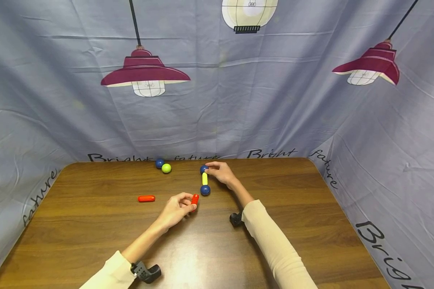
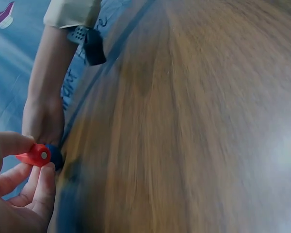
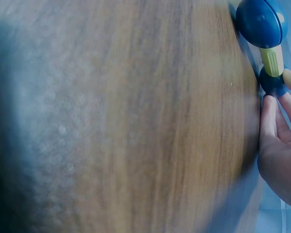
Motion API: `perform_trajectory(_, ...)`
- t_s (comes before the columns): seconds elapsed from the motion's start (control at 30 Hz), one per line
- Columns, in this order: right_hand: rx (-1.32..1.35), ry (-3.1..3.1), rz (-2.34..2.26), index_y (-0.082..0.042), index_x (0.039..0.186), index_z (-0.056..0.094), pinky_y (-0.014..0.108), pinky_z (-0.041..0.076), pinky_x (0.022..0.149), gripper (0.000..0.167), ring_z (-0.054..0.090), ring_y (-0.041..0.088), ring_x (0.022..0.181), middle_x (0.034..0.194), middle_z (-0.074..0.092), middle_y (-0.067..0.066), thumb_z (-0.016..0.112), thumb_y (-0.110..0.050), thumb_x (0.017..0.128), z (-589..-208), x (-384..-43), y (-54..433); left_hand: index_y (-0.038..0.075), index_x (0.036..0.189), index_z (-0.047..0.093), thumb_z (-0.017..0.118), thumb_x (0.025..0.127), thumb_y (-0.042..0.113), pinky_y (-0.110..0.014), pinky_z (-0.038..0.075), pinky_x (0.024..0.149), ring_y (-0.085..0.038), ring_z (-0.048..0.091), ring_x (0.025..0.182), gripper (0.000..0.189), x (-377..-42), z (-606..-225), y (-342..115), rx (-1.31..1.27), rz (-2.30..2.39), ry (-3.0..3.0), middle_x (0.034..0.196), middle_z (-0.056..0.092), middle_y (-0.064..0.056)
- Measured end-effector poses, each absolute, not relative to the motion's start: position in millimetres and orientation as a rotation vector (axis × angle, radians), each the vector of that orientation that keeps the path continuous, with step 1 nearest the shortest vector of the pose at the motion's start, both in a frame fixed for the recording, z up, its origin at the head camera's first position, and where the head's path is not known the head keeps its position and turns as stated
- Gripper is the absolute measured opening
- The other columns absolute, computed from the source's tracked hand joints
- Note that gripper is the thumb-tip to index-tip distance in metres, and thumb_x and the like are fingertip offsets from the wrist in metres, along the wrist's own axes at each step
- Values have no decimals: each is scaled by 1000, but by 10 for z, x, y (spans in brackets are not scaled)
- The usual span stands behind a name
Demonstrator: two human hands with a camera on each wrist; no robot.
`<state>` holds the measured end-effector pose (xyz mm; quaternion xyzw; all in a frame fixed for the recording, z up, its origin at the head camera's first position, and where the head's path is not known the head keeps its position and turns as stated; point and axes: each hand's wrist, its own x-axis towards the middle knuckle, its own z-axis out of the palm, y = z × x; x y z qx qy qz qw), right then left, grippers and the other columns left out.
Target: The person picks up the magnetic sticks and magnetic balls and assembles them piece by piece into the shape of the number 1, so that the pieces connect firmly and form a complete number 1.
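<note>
In the head view my left hand (image 1: 175, 209) pinches a short red rod (image 1: 195, 199) between thumb and fingers. The left wrist view shows a small metallic dot on the end of that red rod (image 2: 40, 156). My right hand (image 1: 222, 174) holds the far blue ball (image 1: 203, 169), which joins a yellow-green rod (image 1: 204, 179) with the near blue ball (image 1: 205, 190) at its other end. In the right wrist view the thumb and fingertips touch the far ball (image 3: 271, 83). The red rod is just left of the near ball; whether they touch, I cannot tell.
A second red rod (image 1: 146, 198) lies on the wooden table (image 1: 94, 224) at the left. Toward the back edge, another blue ball (image 1: 160, 163) sits beside a yellow-green ball (image 1: 166, 168). A printed cloth curtain (image 1: 217, 120) hangs behind the table.
</note>
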<state>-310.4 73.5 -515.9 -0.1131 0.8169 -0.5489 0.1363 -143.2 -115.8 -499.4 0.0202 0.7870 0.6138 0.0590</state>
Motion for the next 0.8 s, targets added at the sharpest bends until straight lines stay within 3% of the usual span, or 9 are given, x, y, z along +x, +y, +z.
perform_trajectory(0.27, -326, 2359, -1575, -5, 125, 69, 38, 49, 95, 34, 62, 25, 112, 120, 69, 10, 72, -17, 93, -5145, -3093, 743, -9, 110, 65, 73, 87, 2, -28, 55, 58, -17, 63, 68, 28, -1500, -5049, -959, 67, 1817, 2418, 81, 66, -7)
perform_trajectory(0.8, -325, 2352, -1581, -4, 124, 69, 38, 48, 96, 33, 62, 25, 111, 118, 70, 10, 72, -18, 94, -5148, -3105, 735, -7, 98, 69, 77, 84, 5, -24, 54, 55, -12, 65, 60, 20, -1589, -5095, -813, -26, 1803, 2453, 74, 71, -7)
